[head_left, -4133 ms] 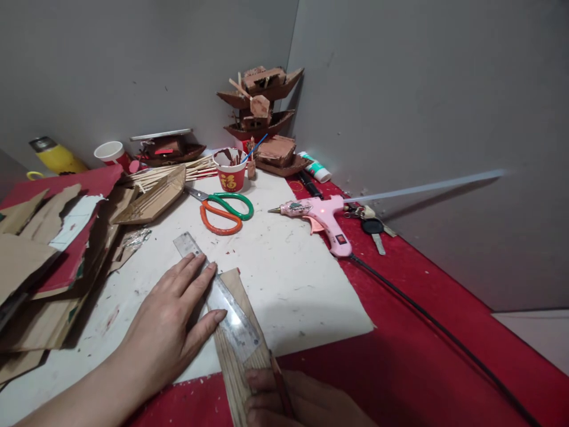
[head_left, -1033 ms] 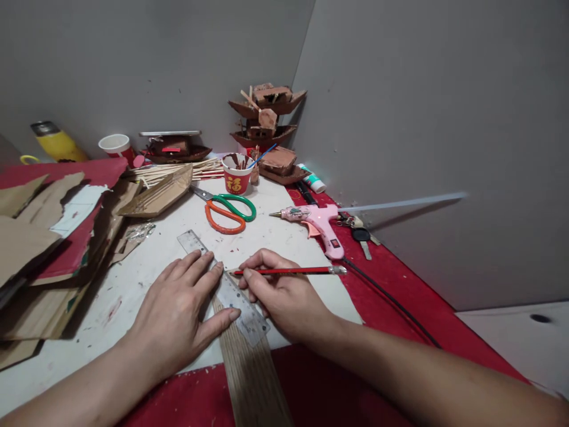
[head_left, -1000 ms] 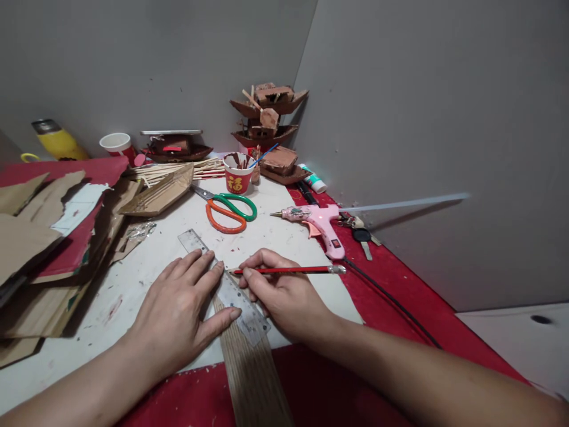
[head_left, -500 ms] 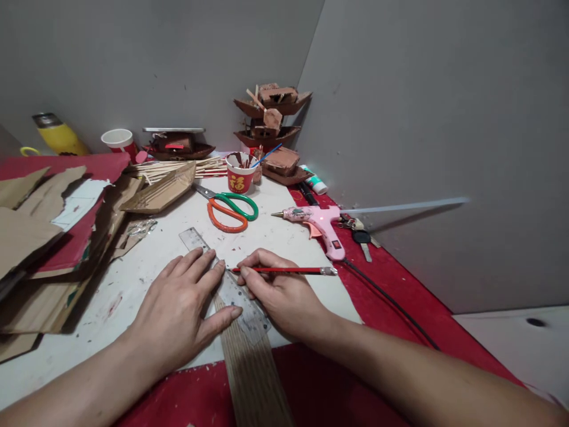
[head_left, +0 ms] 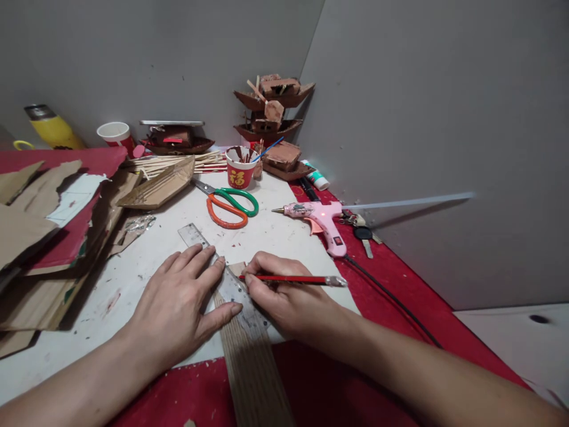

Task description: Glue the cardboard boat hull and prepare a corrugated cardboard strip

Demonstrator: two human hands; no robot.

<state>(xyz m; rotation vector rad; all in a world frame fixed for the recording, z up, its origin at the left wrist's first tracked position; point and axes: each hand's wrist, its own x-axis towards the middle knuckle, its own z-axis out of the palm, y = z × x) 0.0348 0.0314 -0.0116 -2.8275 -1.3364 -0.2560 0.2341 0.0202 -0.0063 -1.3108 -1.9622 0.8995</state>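
Note:
My left hand lies flat with fingers spread, pressing on a clear ruler. The ruler slants across a wood-grained strip that runs toward me over the table edge. In my right hand is a red and black pencil, pinched between thumb and fingers. Its tip is down by the ruler's right edge, over the strip. Part of the ruler is covered by my left fingers. Beyond my hands lie scissors with one green and one orange handle.
A pink glue gun with a long glue stick and black cord lies right, beside keys. Cardboard sheets pile up left. Behind stand a red paper cup, wooden sticks, a cardboard hull and brown model boats.
My right hand has moved slightly right and toward me with the pencil, along the ruler's edge. More of the strip's far end now shows. My left hand stays on the ruler.

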